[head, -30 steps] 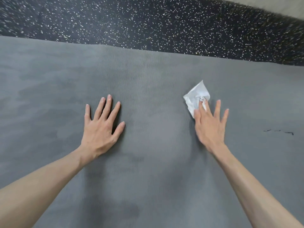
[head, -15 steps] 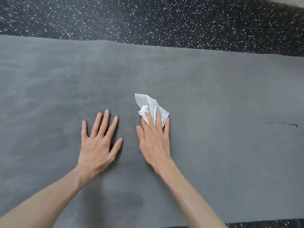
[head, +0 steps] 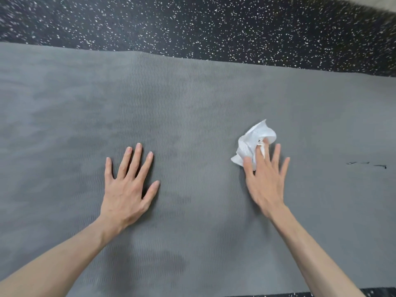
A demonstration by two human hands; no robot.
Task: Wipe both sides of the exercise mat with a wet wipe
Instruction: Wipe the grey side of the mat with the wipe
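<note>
Grey ribbed exercise mat (head: pixel 192 108) lies across the speckled floor (head: pixel 214 24). My left hand (head: pixel 126 189) presses flat on it, fingers spread; my right hand (head: pixel 265 181), fingers straight, pushes one crumpled wet wipe (head: pixel 250 142) against the mat.

Two bare forearms and hands, nothing worn.

The left hand (head: pixel 126 189) and right hand (head: pixel 265 181) both show their backs, with slender fingers, short trimmed unpainted nails, and faint tendon lines over the knuckles. No sleeves, cuffs, gloves, rings, watch or bands show on either wrist or forearm; the arms are bare right to the picture's lower edge.
</note>
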